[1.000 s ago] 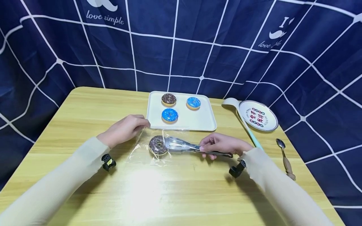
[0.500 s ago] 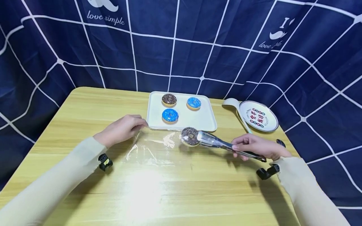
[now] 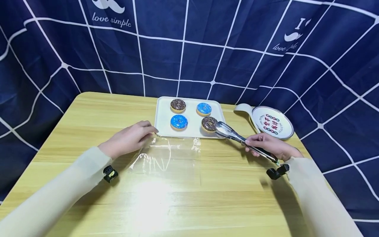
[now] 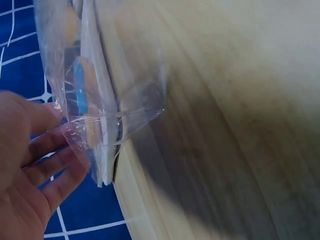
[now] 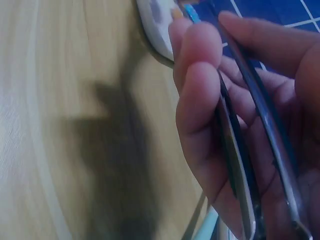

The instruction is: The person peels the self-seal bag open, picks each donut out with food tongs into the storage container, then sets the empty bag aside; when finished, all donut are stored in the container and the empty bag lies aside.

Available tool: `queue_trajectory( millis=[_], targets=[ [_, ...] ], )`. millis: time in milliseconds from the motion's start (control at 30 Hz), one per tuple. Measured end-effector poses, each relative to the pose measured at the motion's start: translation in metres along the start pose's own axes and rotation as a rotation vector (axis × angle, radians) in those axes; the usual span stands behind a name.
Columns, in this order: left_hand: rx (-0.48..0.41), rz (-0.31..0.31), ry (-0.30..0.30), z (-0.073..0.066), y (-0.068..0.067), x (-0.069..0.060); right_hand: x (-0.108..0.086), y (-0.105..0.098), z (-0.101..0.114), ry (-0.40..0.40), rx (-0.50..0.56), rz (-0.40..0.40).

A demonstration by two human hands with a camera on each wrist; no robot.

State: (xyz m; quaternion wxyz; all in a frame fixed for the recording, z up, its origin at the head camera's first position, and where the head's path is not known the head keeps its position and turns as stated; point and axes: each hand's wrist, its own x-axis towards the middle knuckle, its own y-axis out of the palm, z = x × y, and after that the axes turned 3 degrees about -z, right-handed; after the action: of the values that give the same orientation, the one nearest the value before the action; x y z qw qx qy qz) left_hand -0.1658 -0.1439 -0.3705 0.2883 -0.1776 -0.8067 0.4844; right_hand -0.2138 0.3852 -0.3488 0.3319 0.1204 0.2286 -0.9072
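Note:
My right hand (image 3: 270,144) grips metal tongs (image 3: 237,136), its fingers and thumb wrapped on both arms in the right wrist view. At the tongs' tips is a chocolate donut (image 3: 209,124), over the front right part of the white tray (image 3: 189,133); whether it touches the tray I cannot tell. A clear plastic bag (image 3: 165,158) lies in front of the tray. My left hand (image 3: 130,138) pinches the bag's corner (image 4: 75,125) between thumb and fingers. Also on the tray are another chocolate donut (image 3: 178,105) and two blue donuts (image 3: 179,122).
Right of the tray, a white ladle (image 3: 244,108) leans by a round plate (image 3: 272,122) with red lettering; my right hand hides part of the ladle's handle. A dark blue curtain (image 3: 165,56) with white lines stands behind the wooden table (image 3: 225,197).
The tongs carried the chocolate donut rightward out of the bag, then up and away onto or over the tray. My left hand stayed at the bag's corner; the bag now lies flat without the donut.

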Motion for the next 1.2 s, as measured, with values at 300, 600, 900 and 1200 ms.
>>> queue_trajectory(
  millis=[300,600,900,1200],
  targets=[
    [0.038,0.096,0.044,-0.02,0.003,-0.013,0.014,0.01,0.012,0.132,-0.001,-0.088],
    [0.097,0.155,0.067,-0.021,0.018,-0.029,0.017,0.019,0.015,0.165,0.065,-0.084],
    [0.102,0.254,0.039,-0.026,0.028,-0.04,0.008,0.02,0.02,0.167,0.055,-0.096],
    [0.045,0.342,-0.014,-0.036,0.029,-0.044,-0.01,0.016,0.018,0.121,0.021,-0.229]
  ],
)
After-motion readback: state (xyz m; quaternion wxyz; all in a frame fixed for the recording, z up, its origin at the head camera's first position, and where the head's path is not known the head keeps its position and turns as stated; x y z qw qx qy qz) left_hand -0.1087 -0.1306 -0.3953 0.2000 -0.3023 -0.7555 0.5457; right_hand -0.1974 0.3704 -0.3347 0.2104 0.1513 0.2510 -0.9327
